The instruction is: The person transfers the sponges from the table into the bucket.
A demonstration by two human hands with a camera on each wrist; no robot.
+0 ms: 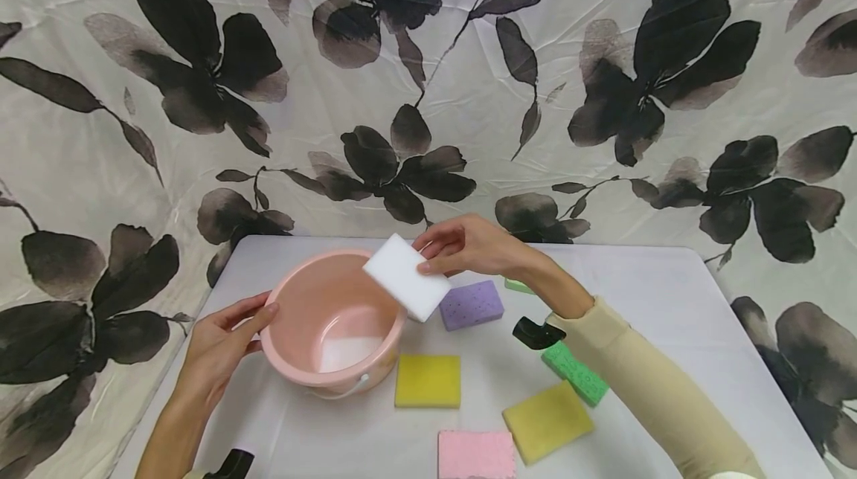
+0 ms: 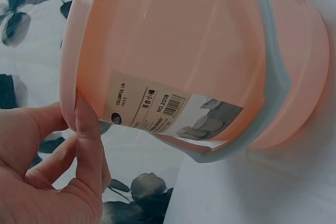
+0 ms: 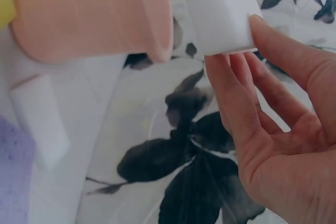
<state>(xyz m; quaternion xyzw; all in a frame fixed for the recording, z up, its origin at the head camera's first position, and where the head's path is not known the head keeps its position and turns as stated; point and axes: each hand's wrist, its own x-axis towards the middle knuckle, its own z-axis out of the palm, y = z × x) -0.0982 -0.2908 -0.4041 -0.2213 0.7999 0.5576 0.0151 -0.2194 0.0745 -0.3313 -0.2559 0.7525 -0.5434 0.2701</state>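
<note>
A white sponge (image 1: 405,277) is pinched in the right grip (image 1: 474,245), raised near the rim of a pink bucket (image 1: 300,308) on the worktop (image 1: 659,315) — the bucket's opposite rim being held by the left grip (image 1: 222,341).

Head view from above, forward and down; wrist views much nearer, pink bucket (image 1: 315,297) in all three
</note>
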